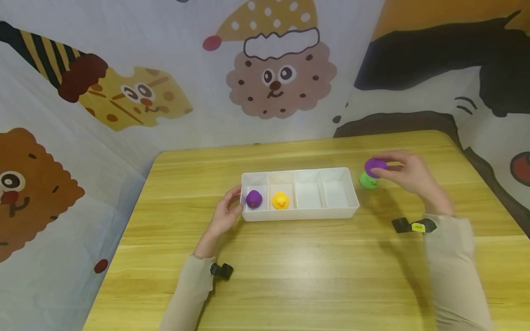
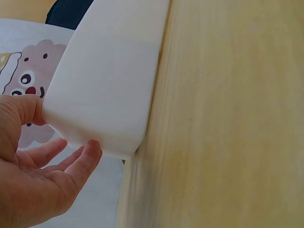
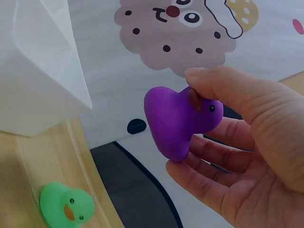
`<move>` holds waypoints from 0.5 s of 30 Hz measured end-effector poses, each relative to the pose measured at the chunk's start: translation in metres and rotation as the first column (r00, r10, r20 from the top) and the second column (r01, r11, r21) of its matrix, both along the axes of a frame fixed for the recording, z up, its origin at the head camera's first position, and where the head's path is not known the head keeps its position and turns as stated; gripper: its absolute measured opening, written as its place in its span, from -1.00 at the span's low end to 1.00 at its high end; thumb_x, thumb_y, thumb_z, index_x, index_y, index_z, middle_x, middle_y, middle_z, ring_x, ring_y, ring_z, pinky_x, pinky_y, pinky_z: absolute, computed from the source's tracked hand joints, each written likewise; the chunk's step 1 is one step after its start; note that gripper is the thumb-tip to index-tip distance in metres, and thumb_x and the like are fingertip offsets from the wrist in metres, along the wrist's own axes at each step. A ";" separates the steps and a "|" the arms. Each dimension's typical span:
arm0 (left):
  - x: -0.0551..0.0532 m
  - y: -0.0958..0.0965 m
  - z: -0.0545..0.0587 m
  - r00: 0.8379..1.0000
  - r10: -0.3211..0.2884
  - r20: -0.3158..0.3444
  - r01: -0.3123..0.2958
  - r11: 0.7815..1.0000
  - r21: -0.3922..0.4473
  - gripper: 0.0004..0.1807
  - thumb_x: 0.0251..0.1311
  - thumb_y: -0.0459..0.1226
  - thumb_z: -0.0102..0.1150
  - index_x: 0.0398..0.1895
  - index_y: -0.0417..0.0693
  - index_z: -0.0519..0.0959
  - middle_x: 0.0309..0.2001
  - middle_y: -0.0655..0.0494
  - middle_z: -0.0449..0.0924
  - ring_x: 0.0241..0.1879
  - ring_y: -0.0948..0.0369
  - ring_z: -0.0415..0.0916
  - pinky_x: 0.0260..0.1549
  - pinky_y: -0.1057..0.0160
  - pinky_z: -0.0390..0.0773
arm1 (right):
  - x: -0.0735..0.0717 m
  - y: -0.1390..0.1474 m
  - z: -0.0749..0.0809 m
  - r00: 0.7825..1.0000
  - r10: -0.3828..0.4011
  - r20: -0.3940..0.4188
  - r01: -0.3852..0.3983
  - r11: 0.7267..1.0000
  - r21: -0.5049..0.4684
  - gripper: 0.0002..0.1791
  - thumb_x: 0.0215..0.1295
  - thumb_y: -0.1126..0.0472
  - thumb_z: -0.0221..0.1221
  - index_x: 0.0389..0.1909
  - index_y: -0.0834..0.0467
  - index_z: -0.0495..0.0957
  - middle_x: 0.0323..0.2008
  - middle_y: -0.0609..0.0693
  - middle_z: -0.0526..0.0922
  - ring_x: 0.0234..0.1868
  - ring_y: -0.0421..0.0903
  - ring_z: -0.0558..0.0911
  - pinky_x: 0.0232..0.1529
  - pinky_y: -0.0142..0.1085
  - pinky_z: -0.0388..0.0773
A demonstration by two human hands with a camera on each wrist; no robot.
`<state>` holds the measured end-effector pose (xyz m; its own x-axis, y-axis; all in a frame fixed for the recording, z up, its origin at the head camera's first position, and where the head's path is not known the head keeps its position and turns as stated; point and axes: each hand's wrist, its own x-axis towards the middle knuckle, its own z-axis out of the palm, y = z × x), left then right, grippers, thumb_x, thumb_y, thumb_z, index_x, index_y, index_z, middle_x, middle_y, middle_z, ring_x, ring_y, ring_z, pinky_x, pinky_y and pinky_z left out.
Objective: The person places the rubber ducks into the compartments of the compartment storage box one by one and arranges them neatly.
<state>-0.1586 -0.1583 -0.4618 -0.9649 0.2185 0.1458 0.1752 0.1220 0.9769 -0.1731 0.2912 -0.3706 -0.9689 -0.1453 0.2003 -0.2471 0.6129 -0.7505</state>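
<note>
In the head view, my right hand [image 1: 410, 174] holds a purple rubber duck [image 1: 374, 166] raised to the right of a white divided box [image 1: 298, 214]. The right wrist view shows the thumb on the head of this duck [image 3: 166, 121] and fingers against its underside. Below it, a green rubber duck [image 1: 367, 182] sits on the table. My left hand [image 1: 225, 211] grips the box's left end, thumb at the rim and fingers against the outer wall in the left wrist view. Another purple duck [image 1: 254, 199] lies in the leftmost compartment, a yellow duck [image 1: 280, 200] in the second.
The box's two right compartments hold nothing. Under everything is a wooden table [image 1: 290, 276], its back edge close to a hanging cloth [image 1: 198, 69] printed with cartoon cookies. Small black devices sit at both wrists.
</note>
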 end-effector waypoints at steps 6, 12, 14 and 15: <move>0.001 0.000 0.000 1.000 0.002 -0.003 -0.002 1.000 -0.003 -0.43 0.14 -0.66 -0.10 0.28 -0.54 0.14 0.26 -0.46 0.17 0.22 -0.29 0.20 0.21 0.00 0.37 | -0.001 -0.008 0.002 1.000 -0.002 0.022 0.002 1.000 -0.001 -0.51 0.09 0.26 0.33 0.06 0.34 0.51 0.06 0.28 0.51 -0.26 -0.58 0.48 -0.28 -0.72 0.51; 0.001 0.000 0.001 1.000 0.006 -0.012 -0.006 1.000 -0.007 -0.43 0.13 -0.66 -0.09 0.28 -0.53 0.15 0.25 -0.47 0.18 0.21 -0.28 0.21 0.21 0.00 0.37 | -0.002 -0.019 0.005 0.999 0.035 0.009 -0.034 0.999 -0.018 -0.55 0.11 0.27 0.32 0.03 0.34 0.53 0.03 0.27 0.53 -0.25 -0.57 0.49 -0.26 -0.70 0.52; 0.001 0.000 0.001 1.000 0.007 -0.016 -0.007 1.000 -0.006 -0.43 0.13 -0.67 -0.09 0.27 -0.54 0.15 0.25 -0.48 0.18 0.20 -0.30 0.21 0.20 -0.02 0.36 | -0.003 -0.022 0.005 0.998 0.055 -0.002 -0.055 0.998 -0.022 -0.55 0.11 0.28 0.32 0.03 0.35 0.53 0.02 0.27 0.53 -0.24 -0.55 0.49 -0.24 -0.70 0.51; 0.001 0.000 0.001 1.000 0.011 -0.017 -0.011 1.000 -0.006 -0.43 0.12 -0.67 -0.09 0.27 -0.55 0.15 0.25 -0.48 0.18 0.20 -0.30 0.21 0.20 -0.03 0.37 | -0.004 -0.024 0.005 0.998 0.062 -0.007 -0.062 0.998 -0.027 -0.56 0.10 0.29 0.32 0.02 0.35 0.53 0.01 0.26 0.53 -0.23 -0.54 0.49 -0.23 -0.69 0.52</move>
<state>-0.1574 -0.1578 -0.4606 -0.9646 0.2091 0.1608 0.1904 0.1302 0.9730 -0.1769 0.2671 -0.3653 -0.9570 -0.1994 0.2108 -0.2885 0.5761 -0.7648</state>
